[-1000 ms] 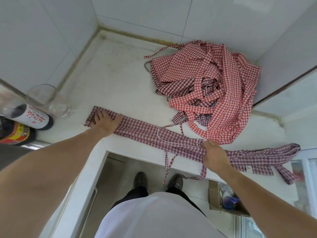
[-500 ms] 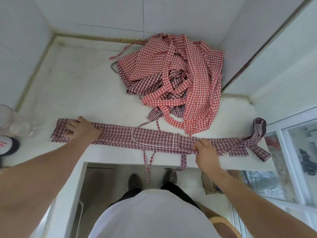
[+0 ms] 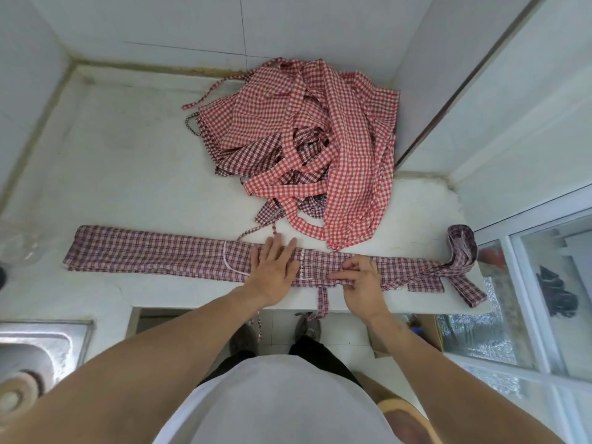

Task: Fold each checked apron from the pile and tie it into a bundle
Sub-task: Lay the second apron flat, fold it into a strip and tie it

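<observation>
A dark checked apron (image 3: 153, 256), folded into a long narrow strip, lies along the front edge of the white counter (image 3: 121, 174). Its ties bunch at the right end (image 3: 461, 251), and two thin straps hang over the edge. My left hand (image 3: 272, 267) lies flat on the strip's middle with straight fingers. Just to its right, my right hand (image 3: 360, 277) pinches the strip's near edge with curled fingers. Behind them sits a tangled pile of red and dark checked aprons (image 3: 320, 155).
A steel sink (image 3: 35, 350) is set into the counter at the lower left. A glass (image 3: 16, 248) stands at the left edge. Tiled walls close the back and right; a window frame (image 3: 525, 283) borders the right end.
My left hand has slid from the strip's left end to its middle, beside my right hand. The right hand stays on the strip. The camera view has shifted right.
</observation>
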The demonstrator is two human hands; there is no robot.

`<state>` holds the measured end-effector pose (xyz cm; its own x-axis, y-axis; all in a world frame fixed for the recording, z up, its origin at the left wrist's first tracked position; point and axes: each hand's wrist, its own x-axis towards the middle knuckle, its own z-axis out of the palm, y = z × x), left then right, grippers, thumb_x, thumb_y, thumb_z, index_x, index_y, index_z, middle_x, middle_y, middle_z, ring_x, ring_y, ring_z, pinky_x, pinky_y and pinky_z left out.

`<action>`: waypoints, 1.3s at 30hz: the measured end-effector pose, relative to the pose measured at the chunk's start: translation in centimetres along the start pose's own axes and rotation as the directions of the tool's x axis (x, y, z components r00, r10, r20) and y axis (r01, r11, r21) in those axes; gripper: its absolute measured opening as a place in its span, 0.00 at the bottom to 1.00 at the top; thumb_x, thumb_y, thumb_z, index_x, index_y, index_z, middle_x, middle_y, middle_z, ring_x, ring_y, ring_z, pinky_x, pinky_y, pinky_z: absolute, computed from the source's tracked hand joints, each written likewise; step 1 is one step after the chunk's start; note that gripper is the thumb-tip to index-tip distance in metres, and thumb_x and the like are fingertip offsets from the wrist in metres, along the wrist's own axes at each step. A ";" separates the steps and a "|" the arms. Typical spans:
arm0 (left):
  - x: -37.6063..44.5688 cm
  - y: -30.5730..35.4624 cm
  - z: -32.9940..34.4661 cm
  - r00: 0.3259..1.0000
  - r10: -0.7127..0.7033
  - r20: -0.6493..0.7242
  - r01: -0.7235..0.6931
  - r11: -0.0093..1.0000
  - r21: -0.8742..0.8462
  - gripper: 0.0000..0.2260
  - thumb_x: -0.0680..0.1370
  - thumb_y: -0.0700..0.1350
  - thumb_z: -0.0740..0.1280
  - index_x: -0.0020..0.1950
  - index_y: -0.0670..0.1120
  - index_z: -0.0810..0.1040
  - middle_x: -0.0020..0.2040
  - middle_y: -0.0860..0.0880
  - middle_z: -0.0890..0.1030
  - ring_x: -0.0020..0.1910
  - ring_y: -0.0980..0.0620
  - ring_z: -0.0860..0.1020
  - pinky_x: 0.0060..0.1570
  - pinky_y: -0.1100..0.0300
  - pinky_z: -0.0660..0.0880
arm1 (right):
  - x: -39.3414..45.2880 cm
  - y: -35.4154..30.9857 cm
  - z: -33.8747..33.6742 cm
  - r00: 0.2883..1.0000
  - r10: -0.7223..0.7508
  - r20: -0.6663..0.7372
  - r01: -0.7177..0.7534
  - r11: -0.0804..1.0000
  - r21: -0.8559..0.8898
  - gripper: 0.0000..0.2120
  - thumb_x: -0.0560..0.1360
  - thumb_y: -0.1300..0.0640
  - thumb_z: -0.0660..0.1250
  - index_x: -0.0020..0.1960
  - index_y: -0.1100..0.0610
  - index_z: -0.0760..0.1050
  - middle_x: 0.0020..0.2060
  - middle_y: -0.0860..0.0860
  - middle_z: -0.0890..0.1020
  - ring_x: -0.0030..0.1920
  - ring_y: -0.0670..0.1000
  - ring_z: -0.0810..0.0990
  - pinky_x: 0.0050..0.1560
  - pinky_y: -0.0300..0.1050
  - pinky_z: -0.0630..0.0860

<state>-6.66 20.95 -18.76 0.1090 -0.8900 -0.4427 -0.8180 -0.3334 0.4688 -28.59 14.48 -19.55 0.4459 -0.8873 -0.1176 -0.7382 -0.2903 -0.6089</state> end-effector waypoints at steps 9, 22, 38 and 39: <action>0.7 -3.6 -1.5 0.989 -0.136 0.053 0.117 0.958 0.263 0.27 0.84 0.59 0.41 0.77 0.59 0.28 0.76 0.49 0.24 0.75 0.49 0.25 0.73 0.35 0.31 | 0.8 4.7 -5.6 0.996 0.081 -0.038 -0.090 0.925 -0.369 0.04 0.73 0.61 0.72 0.47 0.56 0.78 0.46 0.53 0.79 0.49 0.59 0.78 0.55 0.55 0.67; -0.2 -2.1 -2.7 0.946 -0.003 -0.323 0.088 0.965 0.249 0.22 0.73 0.33 0.68 0.66 0.40 0.74 0.68 0.37 0.69 0.69 0.35 0.67 0.70 0.37 0.64 | 2.7 4.7 -8.5 0.995 -0.022 -0.097 -0.032 0.853 -0.521 0.32 0.61 0.68 0.73 0.64 0.55 0.75 0.68 0.58 0.69 0.69 0.63 0.64 0.62 0.66 0.66; 3.1 4.9 1.8 0.907 -0.422 -0.006 0.410 0.878 0.248 0.42 0.77 0.71 0.38 0.77 0.45 0.27 0.76 0.35 0.28 0.75 0.31 0.31 0.71 0.30 0.38 | 5.6 9.4 -14.0 0.974 0.223 -0.035 -0.185 0.699 -0.691 0.11 0.79 0.47 0.66 0.53 0.54 0.73 0.46 0.49 0.82 0.49 0.54 0.80 0.55 0.52 0.64; 3.2 4.9 1.8 0.904 -0.428 -0.009 0.417 0.876 0.242 0.42 0.77 0.71 0.38 0.77 0.45 0.27 0.76 0.35 0.28 0.75 0.31 0.31 0.71 0.29 0.38 | 5.6 10.1 -14.7 0.973 0.229 -0.033 -0.185 0.686 -0.703 0.11 0.78 0.46 0.67 0.52 0.54 0.73 0.46 0.49 0.82 0.49 0.54 0.80 0.55 0.52 0.64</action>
<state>-11.36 17.07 -19.23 0.4537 -0.6641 -0.5942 -0.8078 -0.5881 0.0405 -41.03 1.35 -14.82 0.2480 -0.9415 -0.2281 -0.9453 -0.2867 0.1556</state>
